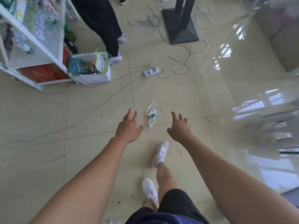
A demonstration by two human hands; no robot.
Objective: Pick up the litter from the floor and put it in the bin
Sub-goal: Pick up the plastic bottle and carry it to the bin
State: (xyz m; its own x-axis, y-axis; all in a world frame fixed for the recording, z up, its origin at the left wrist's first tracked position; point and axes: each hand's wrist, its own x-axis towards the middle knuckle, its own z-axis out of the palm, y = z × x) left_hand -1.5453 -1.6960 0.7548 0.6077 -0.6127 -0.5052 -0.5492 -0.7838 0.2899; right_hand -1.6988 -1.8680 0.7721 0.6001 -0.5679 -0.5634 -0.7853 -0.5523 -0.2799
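Note:
A crushed clear plastic bottle (153, 118) with a green label lies on the beige tiled floor, partly on a clear plastic wrapper (152, 107). My left hand (129, 127) hovers to the left of the bottle, fingers spread, holding nothing. My right hand (180, 126) hangs to the bottle's right, also empty with fingers apart. A white slatted bin (97, 78) lined with a green-edged bag stands further away at the left, beside a shelf, with packets inside it.
A white shelf unit (32, 38) of bottles fills the upper left. A person in black trousers (100, 21) stands behind the bin. A power strip (151, 71) and loose cables cross the floor. A black stand base (179, 25) is beyond. My white shoes (160, 152) are below.

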